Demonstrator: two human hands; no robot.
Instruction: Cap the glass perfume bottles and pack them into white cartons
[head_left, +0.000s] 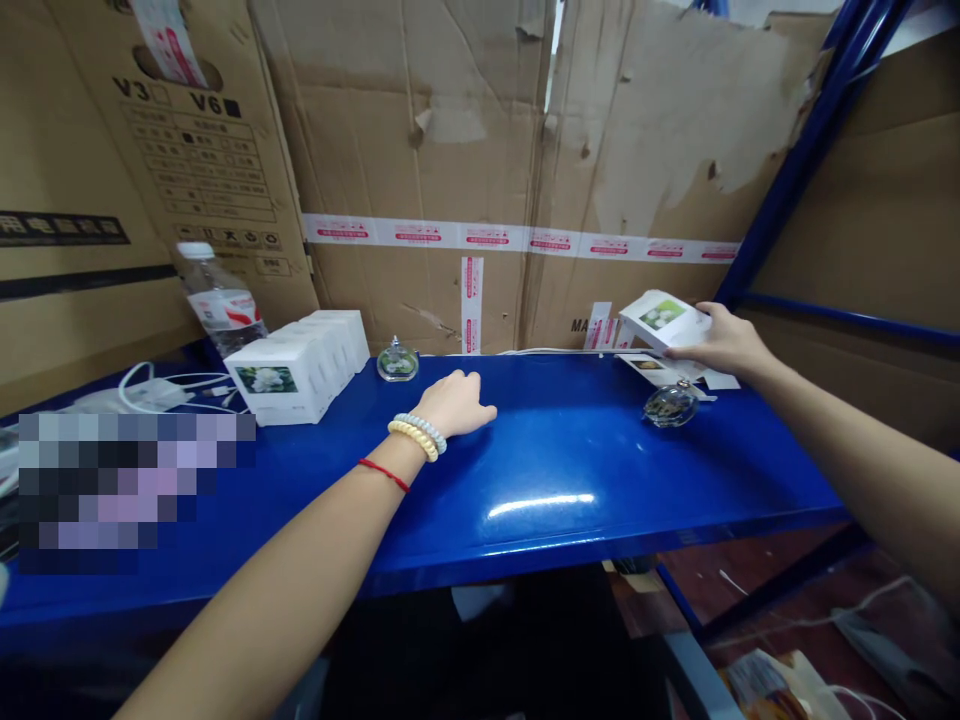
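My right hand (pixel 724 340) grips a small white box (pixel 660 318) with a green-and-white flower picture, lifted and tilted at the table's right end. Below it lies an opened-out white carton (pixel 645 368), partly hidden. Just in front is a glass perfume bottle (pixel 671 404) with dark contents. My left hand (pixel 456 403) is over the middle of the table, back up and fingers curled in, with nothing visible in it. Behind and left of that hand stands another round glass bottle (pixel 397 360). Further left, several white boxes (pixel 292 365) stand in a row, the front one showing white flowers.
A water bottle (pixel 221 305) stands behind the row of boxes, with white cables (pixel 169 385) beside it. A blurred-out patch (pixel 127 480) covers things at the left. Cardboard (pixel 420 130) walls the back of the blue table (pixel 540 450); a blue post (pixel 810 150) rises at right.
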